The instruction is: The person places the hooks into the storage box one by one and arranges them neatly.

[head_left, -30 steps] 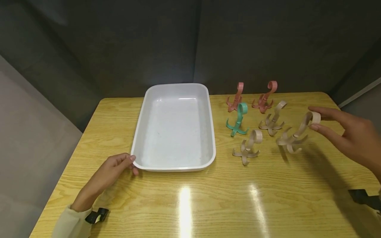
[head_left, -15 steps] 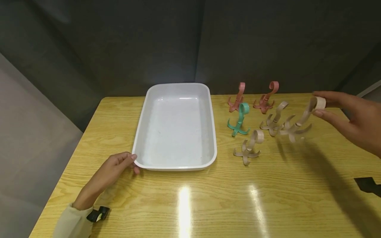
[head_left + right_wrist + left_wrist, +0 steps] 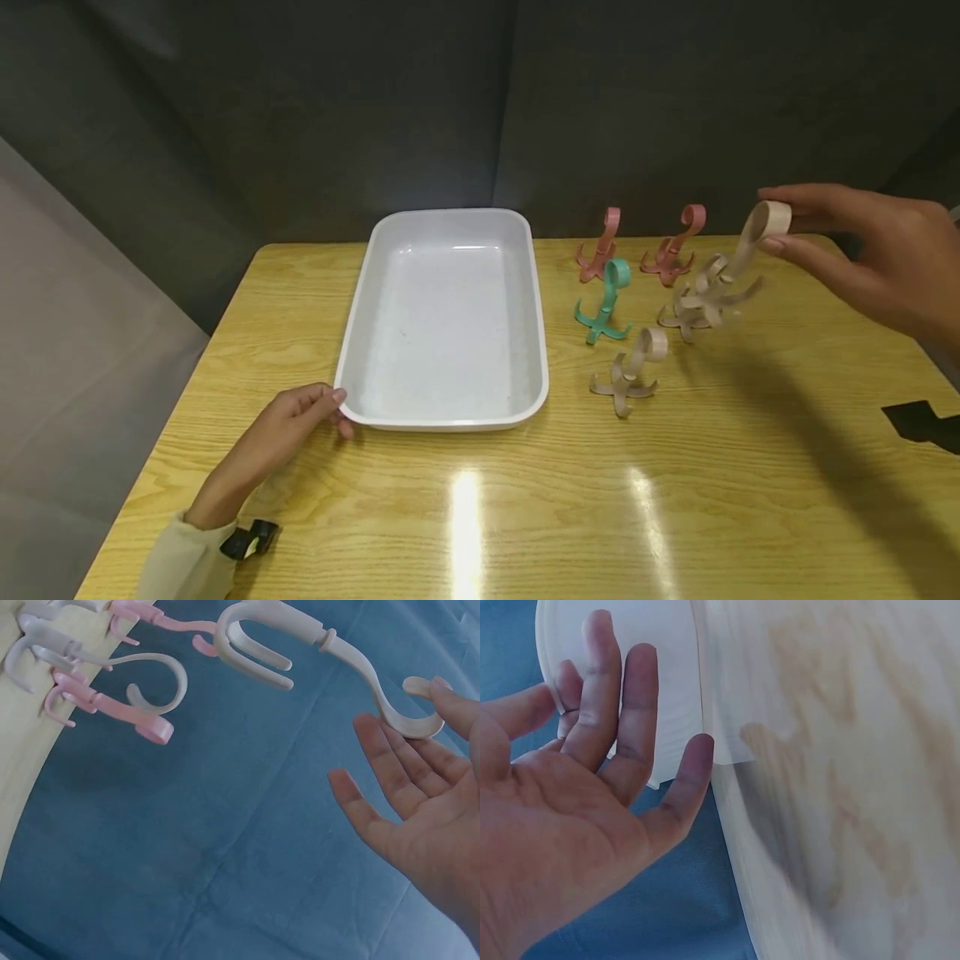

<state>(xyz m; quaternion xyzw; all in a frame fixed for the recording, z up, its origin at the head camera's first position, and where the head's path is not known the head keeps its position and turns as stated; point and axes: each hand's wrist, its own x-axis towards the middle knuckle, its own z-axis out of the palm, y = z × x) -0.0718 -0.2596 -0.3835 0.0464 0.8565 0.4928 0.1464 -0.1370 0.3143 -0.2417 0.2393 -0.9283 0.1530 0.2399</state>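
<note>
Beige hook [image 3: 731, 271] is held up in the air above the right half of the wooden table [image 3: 480, 500], pinched at its curled top between thumb and forefinger of the right hand [image 3: 870, 250] — the remaining fingers [image 3: 382, 769] are spread loosely in the right wrist view. Nearest, the left hand [image 3: 288, 425] is laid flat on the table, its relaxed, nearly straight fingers touching the near left corner of the white tray [image 3: 352, 333]. Beside the tray, a second beige hook [image 3: 628, 371] is stood, then a teal hook [image 3: 603, 304] and a third beige one [image 3: 678, 315] — farther back, two pink hooks [image 3: 600, 242] are set by the table's far edge.
</note>
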